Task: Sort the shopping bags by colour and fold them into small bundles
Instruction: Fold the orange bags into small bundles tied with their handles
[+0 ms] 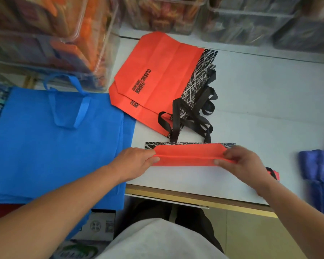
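flat bag point(157, 68) reads "classic fashion", folded bag point(185, 156) pinched

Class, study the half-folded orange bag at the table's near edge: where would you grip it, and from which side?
Grip the orange bag at its two short ends, one hand from each side, as the left hand and right hand do. It is a long narrow strip creased lengthwise, so end grips probably keep the fold aligned.
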Action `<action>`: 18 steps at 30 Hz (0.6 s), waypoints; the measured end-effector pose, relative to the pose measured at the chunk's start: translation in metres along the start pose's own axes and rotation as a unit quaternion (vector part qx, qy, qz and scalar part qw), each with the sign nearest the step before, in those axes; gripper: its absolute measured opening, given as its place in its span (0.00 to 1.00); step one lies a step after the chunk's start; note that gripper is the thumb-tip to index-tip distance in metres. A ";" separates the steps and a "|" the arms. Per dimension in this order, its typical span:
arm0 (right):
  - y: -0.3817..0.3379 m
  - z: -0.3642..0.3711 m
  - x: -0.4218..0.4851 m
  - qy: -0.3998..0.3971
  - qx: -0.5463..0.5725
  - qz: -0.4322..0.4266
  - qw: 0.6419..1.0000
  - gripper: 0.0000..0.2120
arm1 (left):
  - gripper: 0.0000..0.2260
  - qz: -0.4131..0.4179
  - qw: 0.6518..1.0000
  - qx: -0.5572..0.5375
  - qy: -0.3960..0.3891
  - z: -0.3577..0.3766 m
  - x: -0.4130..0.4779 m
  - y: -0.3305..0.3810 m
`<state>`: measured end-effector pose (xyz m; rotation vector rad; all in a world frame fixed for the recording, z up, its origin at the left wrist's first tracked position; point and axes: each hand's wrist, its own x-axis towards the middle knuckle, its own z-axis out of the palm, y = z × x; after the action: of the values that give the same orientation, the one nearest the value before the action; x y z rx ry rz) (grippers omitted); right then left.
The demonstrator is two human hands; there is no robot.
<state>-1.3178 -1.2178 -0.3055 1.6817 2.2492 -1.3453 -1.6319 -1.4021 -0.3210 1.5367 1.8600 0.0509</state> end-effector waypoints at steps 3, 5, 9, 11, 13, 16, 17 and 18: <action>-0.004 0.000 0.008 0.126 0.088 0.062 0.986 0.11 | 0.20 -0.093 0.991 -0.092 0.011 0.004 0.014 -0.005; -0.001 0.003 0.017 0.135 0.076 0.085 0.984 0.10 | 0.19 -0.127 0.989 -0.062 0.053 0.006 0.025 -0.004; 0.005 0.016 0.034 0.126 -0.002 0.140 0.982 0.18 | 0.10 -0.046 0.971 0.091 0.215 0.017 0.038 0.011; 0.003 0.021 0.042 0.125 -0.037 0.164 0.978 0.26 | 0.10 0.063 0.961 0.143 0.230 0.030 0.037 0.011; 0.003 0.025 0.047 0.127 -0.054 0.193 0.971 0.31 | 0.13 0.130 0.957 0.157 0.206 0.046 0.033 0.008; 0.005 0.029 0.054 0.123 -0.040 0.227 0.965 0.33 | 0.20 0.088 0.973 0.146 0.153 0.060 0.019 0.006; 0.006 0.027 0.057 0.121 -0.021 0.231 0.965 0.33 | 0.21 0.074 0.978 0.140 0.138 0.061 0.015 0.005; 0.005 0.024 0.060 0.122 0.003 0.229 0.966 0.32 | 0.23 0.068 0.981 0.133 0.122 0.062 0.012 0.007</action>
<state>-1.3494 -1.1873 -0.3528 2.2910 1.7789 -1.0853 -1.5932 -1.4144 -0.3701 1.9135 2.0113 0.0567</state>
